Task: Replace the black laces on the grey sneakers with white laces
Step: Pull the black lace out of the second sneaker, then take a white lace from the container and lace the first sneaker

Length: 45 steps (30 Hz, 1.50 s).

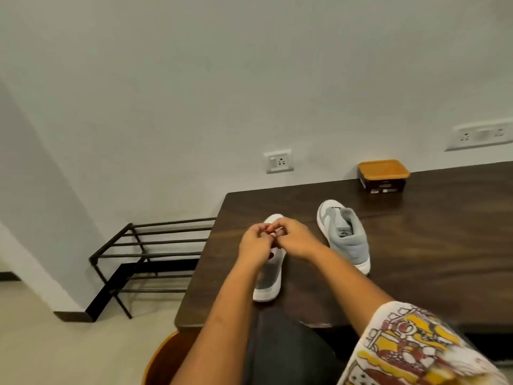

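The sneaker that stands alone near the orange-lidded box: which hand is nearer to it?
The right hand. It is over the other sneaker, close beside the lone sneaker. The left hand is on the far side of the right hand, farther away.

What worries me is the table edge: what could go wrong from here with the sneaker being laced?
The grey-and-white sneaker being worked on lies with its heel toward the near edge of the dark wooden table; a hard tug might drag it off. The left hand and right hand bunch over the eyelets and hide them, so a skipped eyelet might go unnoticed.
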{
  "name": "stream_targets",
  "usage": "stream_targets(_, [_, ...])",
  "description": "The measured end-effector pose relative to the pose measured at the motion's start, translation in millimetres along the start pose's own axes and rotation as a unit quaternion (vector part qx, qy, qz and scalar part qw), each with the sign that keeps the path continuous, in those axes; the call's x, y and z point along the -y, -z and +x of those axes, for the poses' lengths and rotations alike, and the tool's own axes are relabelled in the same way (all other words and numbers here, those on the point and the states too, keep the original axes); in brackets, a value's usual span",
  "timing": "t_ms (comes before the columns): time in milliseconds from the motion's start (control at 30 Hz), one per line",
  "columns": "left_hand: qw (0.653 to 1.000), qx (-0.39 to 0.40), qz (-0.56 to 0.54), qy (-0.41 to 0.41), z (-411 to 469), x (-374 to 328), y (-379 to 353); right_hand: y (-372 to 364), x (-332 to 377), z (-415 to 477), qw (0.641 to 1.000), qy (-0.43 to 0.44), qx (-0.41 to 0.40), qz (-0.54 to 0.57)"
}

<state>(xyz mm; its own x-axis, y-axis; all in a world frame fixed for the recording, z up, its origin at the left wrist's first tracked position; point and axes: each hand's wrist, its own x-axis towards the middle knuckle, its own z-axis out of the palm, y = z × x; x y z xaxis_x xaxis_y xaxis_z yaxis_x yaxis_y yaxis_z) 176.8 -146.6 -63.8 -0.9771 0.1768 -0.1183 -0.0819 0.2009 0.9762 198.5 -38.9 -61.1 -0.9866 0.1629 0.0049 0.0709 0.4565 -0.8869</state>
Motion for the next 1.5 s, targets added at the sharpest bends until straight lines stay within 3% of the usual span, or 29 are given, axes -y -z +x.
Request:
stream_targets(133, [0.993, 0.069, 0.090, -0.026, 17, -6, -46, 43, -51, 15, 0.988, -0.034, -0.067, -0.132])
stream_targets(300, [0.975, 0.119, 0.185, -0.023, 37, 6, -86, 86, -67, 32, 0.924, -0.111, -0.061, -0.360])
stream_targets(367, [0.960, 0.130, 0.246, -0.030, 43, 6, -91, 96, -67, 39, 0.918, -0.129, -0.033, -0.374])
stream_targets(500, [0.953, 0.128, 0.270, -0.044, 60, 5, -100, 99, -78, 57, 0.899, -0.187, 0.136, -0.371])
stream_targets(667, [0.962, 0.123, 0.234, -0.064, 72, 5, -125, 116, -71, 65, 0.863, -0.163, 0.195, -0.436])
stream_targets(800, [0.967, 0.119, 0.213, -0.078, 72, 11, -120, 100, -66, 58, 0.859, -0.129, 0.255, -0.425])
stream_targets(900, [0.969, 0.106, 0.206, -0.090, 70, 12, -115, 94, -62, 45, 0.881, -0.111, 0.276, -0.369])
stream_targets(1000, [0.966, 0.078, 0.213, -0.124, 69, 9, -118, 111, -58, 39, 0.933, -0.120, 0.202, -0.272])
stream_targets(1133, [0.957, 0.070, 0.217, -0.176, 79, -2, -140, 149, -76, 55, 0.982, -0.111, -0.012, -0.154])
stream_targets(1267, [0.948, 0.076, 0.240, -0.195, 97, -13, -166, 179, -112, 82, 0.967, -0.174, -0.098, -0.161])
stream_targets(1500, [0.932, 0.099, 0.275, -0.217, 152, -38, -218, 238, -169, 143, 0.905, -0.219, -0.172, -0.322])
